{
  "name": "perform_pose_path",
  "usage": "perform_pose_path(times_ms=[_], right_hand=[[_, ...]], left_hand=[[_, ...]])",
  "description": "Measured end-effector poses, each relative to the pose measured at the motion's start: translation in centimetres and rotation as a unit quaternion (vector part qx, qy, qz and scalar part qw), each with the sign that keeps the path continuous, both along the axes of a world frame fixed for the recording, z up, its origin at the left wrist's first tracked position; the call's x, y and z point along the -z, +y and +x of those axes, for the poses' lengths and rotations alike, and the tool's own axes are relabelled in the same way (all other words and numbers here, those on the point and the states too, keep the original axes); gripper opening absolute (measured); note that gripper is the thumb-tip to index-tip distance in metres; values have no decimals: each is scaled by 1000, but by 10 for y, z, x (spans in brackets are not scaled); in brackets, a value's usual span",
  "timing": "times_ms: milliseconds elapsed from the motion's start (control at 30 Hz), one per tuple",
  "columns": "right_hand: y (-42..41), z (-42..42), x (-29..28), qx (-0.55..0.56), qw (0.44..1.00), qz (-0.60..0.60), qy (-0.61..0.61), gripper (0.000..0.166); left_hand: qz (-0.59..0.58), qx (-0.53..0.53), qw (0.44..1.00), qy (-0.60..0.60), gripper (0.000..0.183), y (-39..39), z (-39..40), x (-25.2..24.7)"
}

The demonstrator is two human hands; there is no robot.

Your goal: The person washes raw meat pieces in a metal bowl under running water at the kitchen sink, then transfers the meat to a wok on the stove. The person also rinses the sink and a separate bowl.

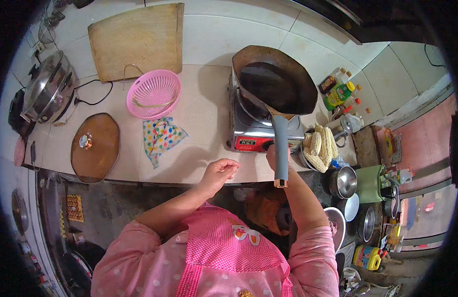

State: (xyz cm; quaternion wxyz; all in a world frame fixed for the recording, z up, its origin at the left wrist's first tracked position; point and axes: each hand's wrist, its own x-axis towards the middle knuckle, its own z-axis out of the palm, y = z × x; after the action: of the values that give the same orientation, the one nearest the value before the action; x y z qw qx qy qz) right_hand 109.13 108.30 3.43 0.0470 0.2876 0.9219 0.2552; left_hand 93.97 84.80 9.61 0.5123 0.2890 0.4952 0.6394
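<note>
My right hand (271, 157) is at the black control knob (268, 145) on the front of a portable gas stove (247, 134), and the pan handle (281, 148) partly hides it. A dark, angular-rimmed frying pan (273, 83) rests on the stove, its grey handle pointing towards me. No flame is visible. My left hand (221, 173) hovers near the counter's front edge, loosely curled with nothing in it. To its left lie a polka-dotted cloth (161, 139) and a pink plastic colander (154, 91) with a green stalk inside.
A brown pan lid (95, 148) lies on the counter (199, 130) at left, near a steel electric pot (49, 89). A wooden cutting board (138, 42) leans on the tiles. Peeled corn cobs (320, 146) fill a bowl right of the stove, with several bottles (338, 94) behind.
</note>
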Motion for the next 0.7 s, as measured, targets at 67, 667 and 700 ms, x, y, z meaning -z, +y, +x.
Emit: perform_pose_path(times_ms=[67, 667, 700], right_hand=[[18, -2, 18, 59, 991, -121, -22, 17], [-160, 167, -121, 165, 894, -204, 364, 21], [-178, 196, -118, 166, 885, -174, 399, 19]], left_hand=[[-5, -4, 1000, -3, 16, -2, 1, -2], [-59, 213, 975, 1, 13, 51, 118, -13], [-54, 232, 971, 18, 14, 51, 137, -14]])
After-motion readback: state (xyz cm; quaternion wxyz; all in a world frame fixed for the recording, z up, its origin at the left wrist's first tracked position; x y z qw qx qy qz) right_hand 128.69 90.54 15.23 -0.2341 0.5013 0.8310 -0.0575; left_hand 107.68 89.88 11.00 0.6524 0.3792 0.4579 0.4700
